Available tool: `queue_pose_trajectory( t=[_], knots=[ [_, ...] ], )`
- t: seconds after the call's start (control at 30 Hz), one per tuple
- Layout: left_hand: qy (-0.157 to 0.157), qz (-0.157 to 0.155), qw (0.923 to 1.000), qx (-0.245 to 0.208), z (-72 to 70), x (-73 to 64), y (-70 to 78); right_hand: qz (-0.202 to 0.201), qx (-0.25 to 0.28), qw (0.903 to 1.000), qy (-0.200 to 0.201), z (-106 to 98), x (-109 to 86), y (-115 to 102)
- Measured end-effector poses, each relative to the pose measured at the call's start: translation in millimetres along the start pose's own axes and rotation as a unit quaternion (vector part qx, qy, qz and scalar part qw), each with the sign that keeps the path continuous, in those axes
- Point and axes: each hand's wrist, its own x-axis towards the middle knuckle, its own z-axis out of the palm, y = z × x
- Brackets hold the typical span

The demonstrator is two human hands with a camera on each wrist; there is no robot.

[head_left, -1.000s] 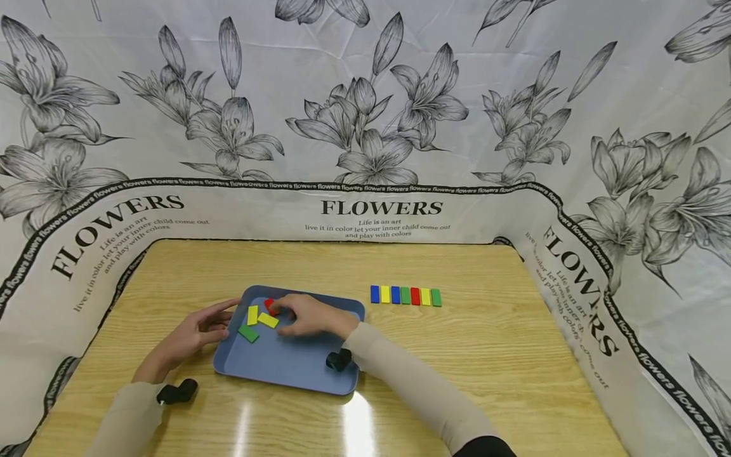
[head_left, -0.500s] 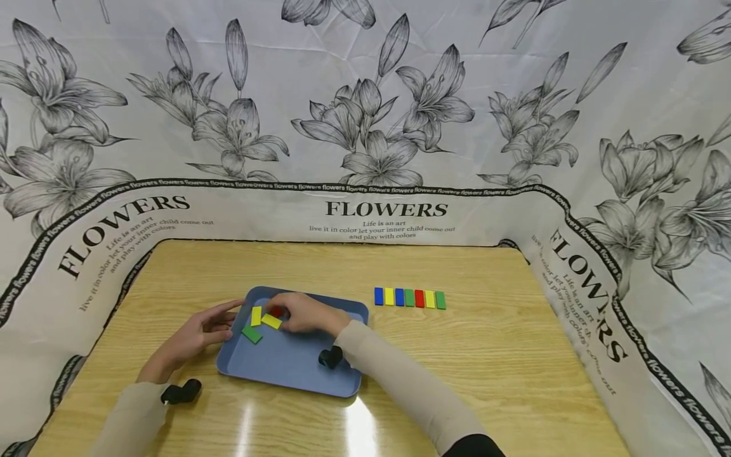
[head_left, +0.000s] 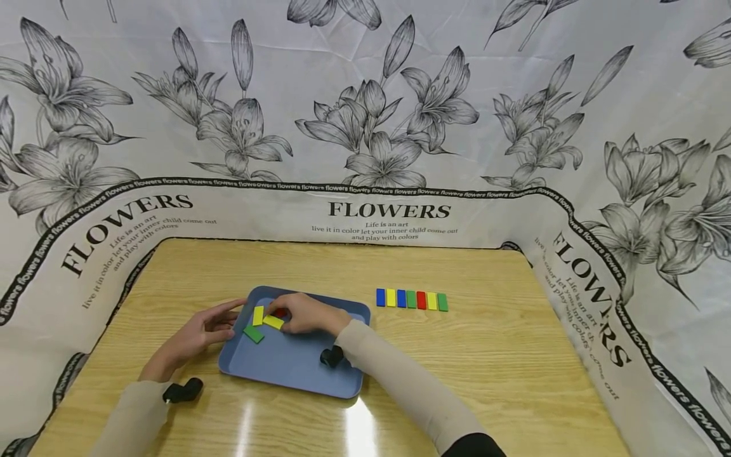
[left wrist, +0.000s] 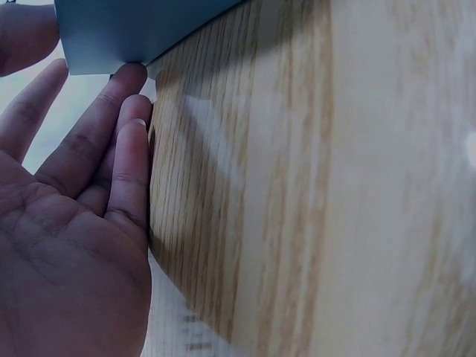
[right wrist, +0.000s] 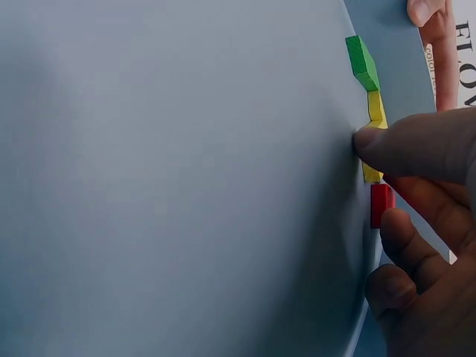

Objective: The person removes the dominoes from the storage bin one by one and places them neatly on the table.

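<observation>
A blue-grey tray (head_left: 297,365) lies on the table. On its left part are a green block (head_left: 254,334), a yellow block (head_left: 258,315), a second, slanted yellow block (head_left: 273,322) and a red block (right wrist: 381,206), partly hidden in the head view. My right hand (head_left: 311,314) reaches over the tray and pinches the slanted yellow block, thumb on its near side. The other fingers are bent beside the red block. My left hand (head_left: 197,330) rests against the tray's left side; its fairly straight fingertips (left wrist: 132,74) touch the tray wall (left wrist: 111,37).
Right of the tray, a straight row of several blue, yellow, green and red blocks (head_left: 411,299) lies on the wooden table (head_left: 485,355). A white flower-printed cloth (head_left: 382,212) stands around the back and sides. Black wrist mounts (head_left: 183,390) sit on both sleeves.
My right thumb and index finger have closed in on the slanted yellow block from a wider spread near the red block. The left hand stays at the tray; the head view has shifted slightly.
</observation>
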Motion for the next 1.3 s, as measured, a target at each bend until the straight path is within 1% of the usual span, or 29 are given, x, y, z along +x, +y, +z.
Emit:
queue_pose_trajectory(
  t=[0.23,0.4,0.57,0.7,0.9,1.07,1.2,1.3],
  knots=[
    [-0.001,-0.003,1.0,0.005,0.2,1.0,-0.6,-0.026,0.003,0.9996,-0.009,2.0,2.3,-0.6],
    [0.003,-0.005,0.9999,0.01,0.2,0.3,0.5,-0.029,-0.001,0.9995,-0.007,0.8,1.2,-2.8],
    [0.007,-0.011,0.9998,0.013,0.6,0.3,2.0,-0.037,-0.021,0.999,-0.009,-0.5,-1.8,-4.2],
    [0.008,-0.012,0.9998,0.016,0.5,0.8,1.8,-0.035,-0.029,0.9989,-0.014,-1.4,-5.5,-5.7],
    [0.012,-0.018,0.9993,0.032,0.4,0.8,3.1,-0.019,-0.012,0.9997,-0.003,-4.9,-13.0,-5.8],
    [0.012,-0.023,0.999,0.037,-0.2,0.2,5.0,-0.007,0.021,0.9996,0.015,-19.2,-23.6,-6.8],
    [0.013,-0.024,0.999,0.036,-0.6,-0.4,5.4,-0.003,0.042,0.9983,0.039,-37.6,-35.0,-7.3],
    [0.011,-0.02,0.9992,0.033,-0.3,-0.4,5.0,0.013,0.048,0.9972,0.057,-52.2,-45.1,-6.0]
  ],
)
